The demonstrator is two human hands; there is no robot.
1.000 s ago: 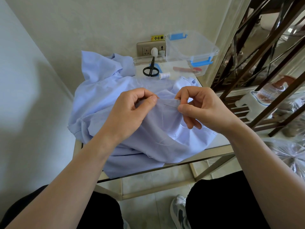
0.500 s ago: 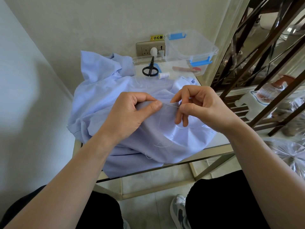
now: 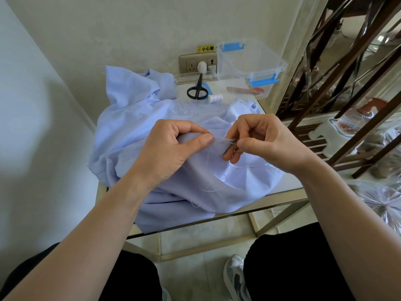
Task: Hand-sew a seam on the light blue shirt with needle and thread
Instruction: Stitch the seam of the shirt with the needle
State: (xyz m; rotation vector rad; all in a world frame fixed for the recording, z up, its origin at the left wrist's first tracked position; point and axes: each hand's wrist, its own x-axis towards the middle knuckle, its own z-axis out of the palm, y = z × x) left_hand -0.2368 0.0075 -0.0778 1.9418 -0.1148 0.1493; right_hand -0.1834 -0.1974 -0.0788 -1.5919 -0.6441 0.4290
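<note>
The light blue shirt (image 3: 134, 135) lies heaped over a small glass-topped table. My left hand (image 3: 171, 148) pinches a raised fold of the shirt between thumb and forefinger. Just to its right, my right hand (image 3: 260, 140) pinches a thin silver needle (image 3: 227, 142) whose tip points left into the fold. A pale thread (image 3: 209, 187) loops loosely down over the cloth below the hands.
At the table's back lie black scissors (image 3: 196, 91), a white thread spool (image 3: 215, 98) and a clear plastic box (image 3: 249, 66) with blue clips. A wall socket (image 3: 195, 63) sits behind. A dark metal railing (image 3: 338, 68) stands close on the right. The table's front edge (image 3: 271, 197) shows below the shirt.
My right hand has shifted slightly, bringing the needle tip leftwards into the fold. My left hand keeps its pinch on the cloth. The thread loop has sagged lower.
</note>
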